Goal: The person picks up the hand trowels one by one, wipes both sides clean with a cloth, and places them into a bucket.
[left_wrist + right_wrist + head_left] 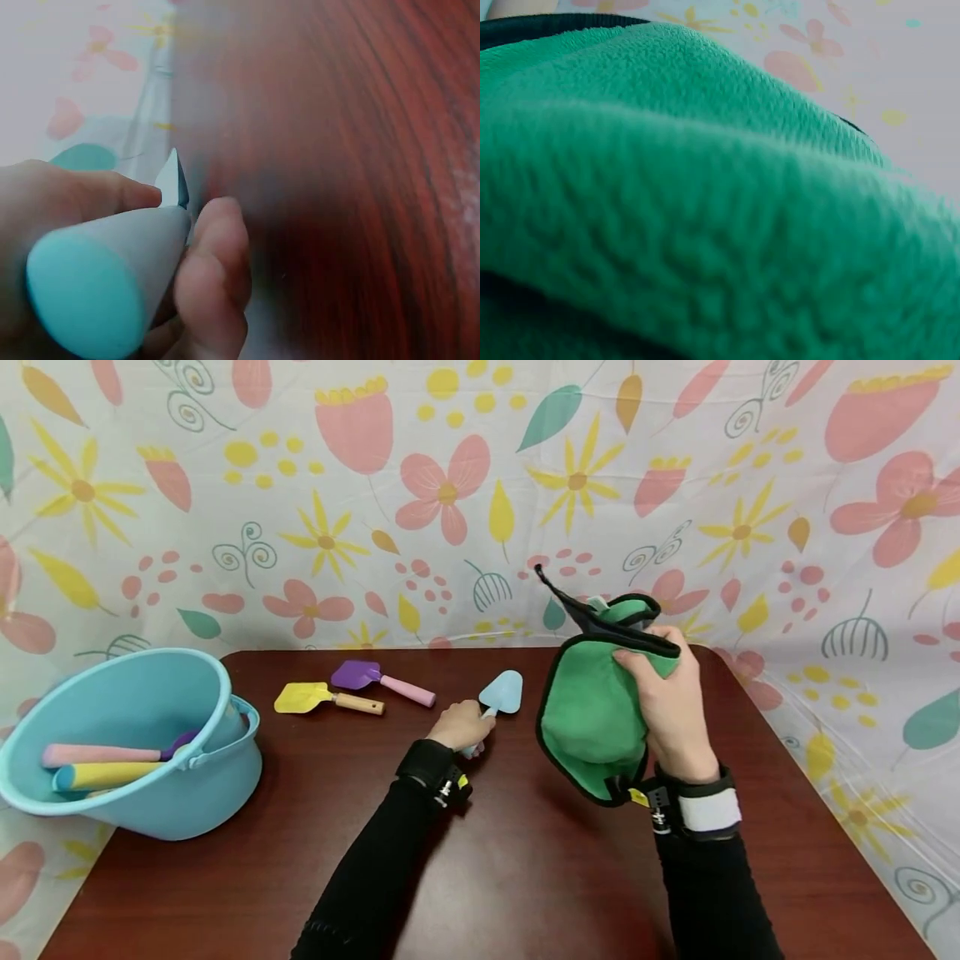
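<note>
My left hand (462, 724) is gripping the light blue trowel (501, 695) by its handle; my right hand (671, 706) is clutching the green cloth (588, 718) above the table (525, 860).

Black sleeves (375, 868), wrist cams w/ straps (701, 806)

i am counting three small toy shovels lying out on the dark red wooden table (525, 860): one light blue plastic spade (502, 694), one yellow shovel with a wooden handle (326, 698) and one purple shovel with a pink handle (378, 678). i am seeing one light blue plastic bucket (135, 752), with at least two more handles inside, one pink (97, 754) and one yellow (105, 774). i am counting one green fleece cloth with black edging (592, 718) and two hands.
</note>
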### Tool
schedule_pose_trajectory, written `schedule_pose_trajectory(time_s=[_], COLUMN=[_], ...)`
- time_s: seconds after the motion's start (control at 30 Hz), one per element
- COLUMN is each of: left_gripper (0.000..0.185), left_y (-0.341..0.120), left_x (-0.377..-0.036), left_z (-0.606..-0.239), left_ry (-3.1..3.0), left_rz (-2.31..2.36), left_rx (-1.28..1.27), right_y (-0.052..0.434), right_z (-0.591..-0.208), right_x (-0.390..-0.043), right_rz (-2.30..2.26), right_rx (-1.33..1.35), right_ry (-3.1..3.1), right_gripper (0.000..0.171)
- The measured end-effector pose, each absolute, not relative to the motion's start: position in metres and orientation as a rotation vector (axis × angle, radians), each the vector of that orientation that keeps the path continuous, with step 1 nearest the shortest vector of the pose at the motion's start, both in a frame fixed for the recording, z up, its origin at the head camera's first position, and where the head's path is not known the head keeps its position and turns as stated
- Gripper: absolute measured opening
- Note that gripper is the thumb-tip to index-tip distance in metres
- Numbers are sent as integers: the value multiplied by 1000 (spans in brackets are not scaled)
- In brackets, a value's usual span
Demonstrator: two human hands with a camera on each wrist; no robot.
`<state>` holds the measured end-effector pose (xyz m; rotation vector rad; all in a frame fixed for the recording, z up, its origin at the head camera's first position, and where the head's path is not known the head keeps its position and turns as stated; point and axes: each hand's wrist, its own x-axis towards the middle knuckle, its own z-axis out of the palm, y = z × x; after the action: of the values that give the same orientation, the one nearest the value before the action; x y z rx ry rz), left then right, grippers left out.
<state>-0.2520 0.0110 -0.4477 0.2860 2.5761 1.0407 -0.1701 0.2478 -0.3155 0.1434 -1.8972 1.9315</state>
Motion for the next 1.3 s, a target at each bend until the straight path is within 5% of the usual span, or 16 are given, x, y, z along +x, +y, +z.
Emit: schedule_pose_trajectory(time_s=[0.47, 0.9, 1.3], left_gripper=[17, 19, 23], left_y=[-53, -68, -64], left_x=[-218, -194, -180], left_z=[-420, -373, -356], left_ry=[2422, 2699, 2807], left_rz=[1647, 1587, 1584], left_rx=[350, 481, 519], right_y=[168, 140, 113], right_z=[-305, -351, -370], right_x=[-169, -204, -210], right_rz=[1468, 1138, 949], right_rx=[208, 391, 560], right_ry=[-1850, -1729, -1954], right_gripper=[21, 44, 38])
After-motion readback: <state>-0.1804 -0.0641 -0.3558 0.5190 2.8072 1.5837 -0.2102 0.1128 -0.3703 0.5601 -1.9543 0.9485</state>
